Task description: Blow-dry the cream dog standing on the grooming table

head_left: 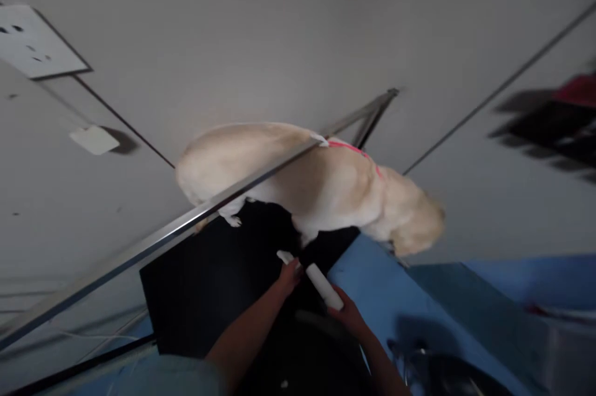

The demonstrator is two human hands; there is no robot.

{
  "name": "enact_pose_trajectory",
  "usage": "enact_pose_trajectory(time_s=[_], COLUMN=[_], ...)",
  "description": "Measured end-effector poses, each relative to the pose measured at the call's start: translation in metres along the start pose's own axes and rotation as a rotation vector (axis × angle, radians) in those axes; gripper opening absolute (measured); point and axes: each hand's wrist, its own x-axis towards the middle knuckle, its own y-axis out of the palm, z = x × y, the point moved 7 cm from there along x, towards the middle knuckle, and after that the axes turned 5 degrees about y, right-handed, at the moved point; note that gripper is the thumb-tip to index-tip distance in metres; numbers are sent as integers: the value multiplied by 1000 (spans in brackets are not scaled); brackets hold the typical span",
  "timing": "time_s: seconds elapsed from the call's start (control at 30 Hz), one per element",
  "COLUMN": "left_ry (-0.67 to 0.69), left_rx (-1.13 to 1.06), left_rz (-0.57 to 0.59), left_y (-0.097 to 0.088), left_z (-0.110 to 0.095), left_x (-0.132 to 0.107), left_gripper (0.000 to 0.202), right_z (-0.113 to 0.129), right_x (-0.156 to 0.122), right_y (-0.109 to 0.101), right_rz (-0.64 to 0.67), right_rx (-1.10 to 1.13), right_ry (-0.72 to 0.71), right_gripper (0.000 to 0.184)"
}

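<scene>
Head view: R hand (pixel 347 309), bare, grips the lower end of a plain white cylinder w/ a smooth surface (pixel 325 287); fingers wrapped round it, cylinder tilted, its free end pointing up & left. L hand (pixel 289 277), also bare, has its fingers drawn in narrow on a small white piece (pixel 284 256), which sticks out past them on the upper L side; too blurred to tell what it is. Hands are close tog. but apart, cylinder's free end just beside L hand, both low-centre over a flat black tabletop (pixel 195 284).

Just beyond, a cream-and-tan short-coated dog (pixel 279 160) stands side-on, hindquarters L, head low at R, out past the black edge & nr a light-blue flat surface (pixel 372 284). One pale hind foot shows on the black top. Thin pinkish-red strap (pixel 347 145) lies over the dog's upper back. Long shiny metal bar (pixel 186 222) runs diag. from lower L, crossing in front of the dog's body.

Bkgd: plain grey wall (pixel 233 42) w/ a white rectangular socket panel (pixel 44 42) upper L & a small white block (pixel 94 139) below it. Far R, a dark item w/ a red top (pixel 559 123), v. blurred.
</scene>
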Motion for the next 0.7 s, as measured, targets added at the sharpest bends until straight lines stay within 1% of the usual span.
enact_pose_trajectory(time_s=[0.07,0.13,0.27,0.37,0.47,0.6,0.7], left_ry=[-7,15,103,134,123,99,107], left_rx=[-18,-13,32,74,99,108,134], left_rz=[10,29,73,78,61,42,50], left_y=[6,14,25,26,24,20,16], left_z=[-6,-15,-35,-39,-29,-4,13], left_x=[-1,-7,-32,-52,-70,-90,-104], left_gripper=[13,15,12,16,22,18,18], right_z=[-5,2,22,28,22,7,-3], right_x=[-29,-50,-78,-97,-116,-143,-166], right_y=[15,27,44,50,57,71,84], right_rz=[-8,-64,-195,-273,-338,-411,-480], right_rx=[37,-32,-262,-337,-417,-521,-571], right_ry=[-51,-83,5,62,72,60,44], right_gripper=[73,81,80,79,80,82,81])
